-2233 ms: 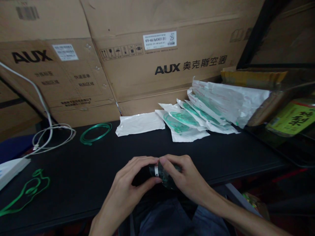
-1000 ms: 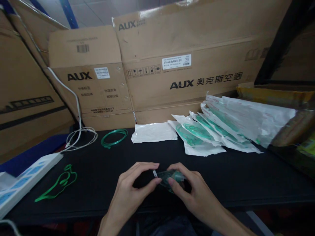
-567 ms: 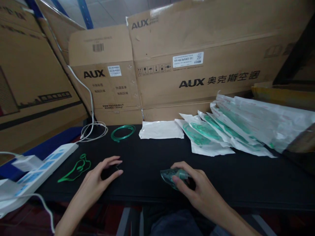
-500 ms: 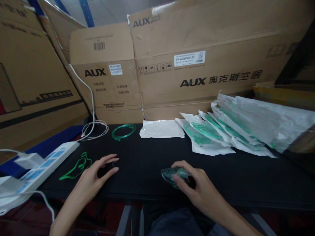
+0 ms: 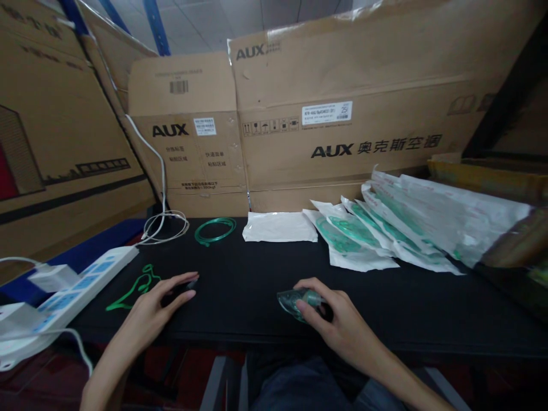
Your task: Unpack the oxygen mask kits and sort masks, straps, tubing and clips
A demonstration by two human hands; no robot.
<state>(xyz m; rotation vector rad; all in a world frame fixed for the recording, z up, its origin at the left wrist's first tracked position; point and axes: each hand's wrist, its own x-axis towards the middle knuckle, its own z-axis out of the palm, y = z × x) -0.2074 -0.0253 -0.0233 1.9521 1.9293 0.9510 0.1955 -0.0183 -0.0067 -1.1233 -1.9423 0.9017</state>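
Note:
In my right hand (image 5: 331, 311) is a translucent green oxygen mask (image 5: 293, 302), gripped between thumb and fingers at its connector end, its cup facing left just above the black tabletop. To the left, my left hand (image 5: 165, 299) is curled with thumb and fingertips close together around a small clear or greyish piece (image 5: 193, 284), too small to name. Beside that wrist a bright green elastic strap (image 5: 128, 299) lies loosely looped on the table, partly behind the hand. A coil of green tubing (image 5: 215, 231) rests farther back.
A flat white packet (image 5: 280, 227) lies at the back, with several packaged green mask sets (image 5: 363, 234) fanned out on the right. A white power strip (image 5: 92, 285) with plugs and a white cable (image 5: 162, 171) occupy the left. Cardboard walls (image 5: 291, 154) enclose the back and left.
My left hand has shifted slightly left, its thumb and fingertips still around the small piece. The right hand keeps hold of the mask almost in place. The camera view has tilted slightly.

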